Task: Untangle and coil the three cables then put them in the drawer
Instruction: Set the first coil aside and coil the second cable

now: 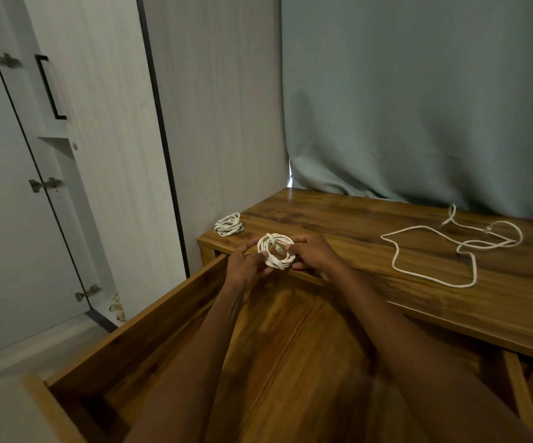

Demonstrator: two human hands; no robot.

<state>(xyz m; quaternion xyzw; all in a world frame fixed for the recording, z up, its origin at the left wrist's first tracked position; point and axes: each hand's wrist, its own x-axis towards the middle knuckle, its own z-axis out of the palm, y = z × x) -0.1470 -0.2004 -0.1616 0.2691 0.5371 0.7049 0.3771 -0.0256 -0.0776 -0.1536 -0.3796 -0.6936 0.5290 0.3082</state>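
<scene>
Between the 2 hands, over the open drawer [150, 318] and just off the front edge of the wooden tabletop [338, 219], sits a small white cable coil [274, 251]. The left hand [246, 266] pinches its near-left rim, and the right hand [313, 254] closes on its right rim, so both are grasping the coil. The ring stands roughly on edge, its open face turned toward the camera. One connector end pokes out at the bottom, pointing down and toward the person.

This looks like step 2 of 3: tucking the tail to finish this coil. A finished coil [229, 224] rests up and left of the grip, near the tabletop's left corner. Well to the right of the grip, a loose cable [450, 251] sprawls in open loops, its long run lying roughly left to right, its plug end [447, 222] toward the curtain [418, 107].

Next, probably, the held coil needs setting down without springing open. The loose cable then needs gathering.
</scene>
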